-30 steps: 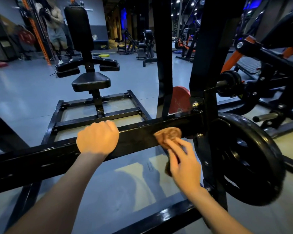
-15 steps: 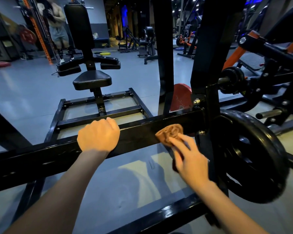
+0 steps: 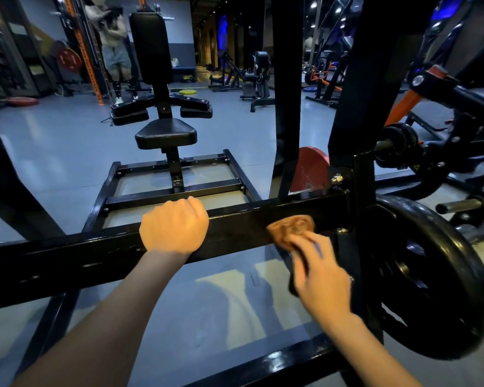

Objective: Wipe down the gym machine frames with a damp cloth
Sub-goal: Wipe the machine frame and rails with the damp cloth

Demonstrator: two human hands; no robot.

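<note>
A black horizontal frame bar (image 3: 241, 224) of the gym machine crosses the view in front of me. My left hand (image 3: 173, 226) grips the top of the bar near its middle, fingers curled over the far edge. My right hand (image 3: 319, 269) holds a brown cloth (image 3: 289, 229) against the bar's near face, close to the black upright post (image 3: 358, 113) at the right end. The right hand is blurred by motion; part of the cloth hangs hidden behind its fingers.
A large black weight plate (image 3: 430, 277) hangs just right of my right hand, a red plate (image 3: 309, 170) behind the bar. A black padded seat (image 3: 165, 132) stands on its base frame beyond. A lower frame bar (image 3: 263, 367) runs below. A person (image 3: 115, 46) stands far left.
My right hand has slid the cloth to the right along the bar, toward the upright post. My left hand has kept its grip on the bar.
</note>
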